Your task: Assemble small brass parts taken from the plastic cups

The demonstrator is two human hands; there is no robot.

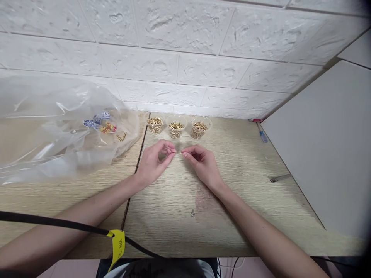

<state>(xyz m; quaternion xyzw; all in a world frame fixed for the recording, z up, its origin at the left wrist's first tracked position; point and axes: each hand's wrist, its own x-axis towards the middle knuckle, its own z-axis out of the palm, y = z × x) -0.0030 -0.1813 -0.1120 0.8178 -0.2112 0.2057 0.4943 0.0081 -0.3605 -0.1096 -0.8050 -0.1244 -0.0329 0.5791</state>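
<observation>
My left hand (155, 160) and my right hand (203, 162) face each other above the table, fingertips a small gap apart. Each has thumb and forefinger pinched together. Whatever lies in either pinch is too small to name. Just behind them, against the wall, stand three clear plastic cups: a left cup (155, 124), a middle cup (176, 127) and a right cup (199, 127). All of them hold many small gold-coloured metal pins.
A large clear plastic bag (58, 131) with a few gold pins (121, 137) spreads across the left. A screw (193, 213) lies near the front. Screwdrivers (263, 136) and a metal tool (279, 178) rest by the white panel (327, 146). A black cable (58, 220) crosses the lower left.
</observation>
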